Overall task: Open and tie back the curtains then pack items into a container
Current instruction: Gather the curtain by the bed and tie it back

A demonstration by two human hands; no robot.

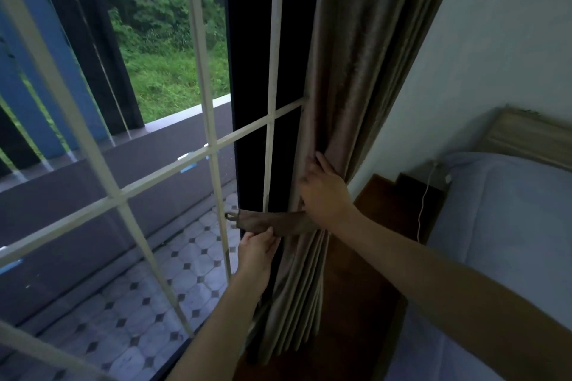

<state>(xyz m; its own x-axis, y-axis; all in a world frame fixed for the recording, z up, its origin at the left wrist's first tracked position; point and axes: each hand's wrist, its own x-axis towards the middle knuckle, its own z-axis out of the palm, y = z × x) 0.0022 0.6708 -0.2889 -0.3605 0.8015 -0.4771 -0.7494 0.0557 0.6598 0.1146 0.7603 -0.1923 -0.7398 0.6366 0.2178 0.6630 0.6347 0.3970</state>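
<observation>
Two bare hands work at a gathered taupe fabric curtain (349, 77) that hangs bunched in folds against the right side of a window, beside a pale wall (495, 25). The right hand (325, 192) lies flat on the bunched folds, its fingers pressed together and curled around the cloth, holding the bundle in. Just below it, a matching taupe fabric tie-back band (272, 223) runs level across the front of the curtain, with a small loop at its left end, which sits in front of the dark window frame (250, 102). The left hand (258, 247) reaches up from below and pinches the lower edge of this band between thumb and fingertips, near the looped end. Whether the loop is hooked onto anything cannot be told. White metal window bars (204, 77) cross the glass to the left; beyond them lie a tiled balcony floor (185, 266), a low parapet and green trees. To the right of the curtain stands a dark wooden bedside cabinet (383, 226), then a bed with a light blue sheet (501, 226) and a pale wooden headboard (532, 136). A thin white cable (424, 204) hangs down by the mattress edge.
</observation>
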